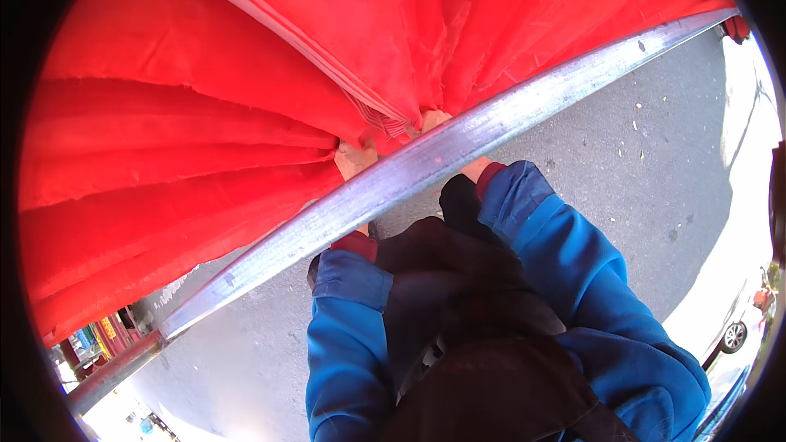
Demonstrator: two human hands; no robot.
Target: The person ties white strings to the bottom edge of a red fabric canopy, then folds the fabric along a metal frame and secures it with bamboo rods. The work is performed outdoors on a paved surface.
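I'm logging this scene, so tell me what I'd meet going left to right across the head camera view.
Reddish-brown pole, left hand, right hand, blue right sleeve, car wheel.

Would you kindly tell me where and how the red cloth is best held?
The red cloth is probably best gripped at its bunched part, reaching from the person's side beneath the metal bar: folds converge there into a narrow gather, while the rest spreads wide.

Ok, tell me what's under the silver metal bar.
Under the silver bar, the left hand and right hand reach through to hold bunched red cloth; grey pavement lies below. The bar covers part of each; anything else directly beneath can't be seen.
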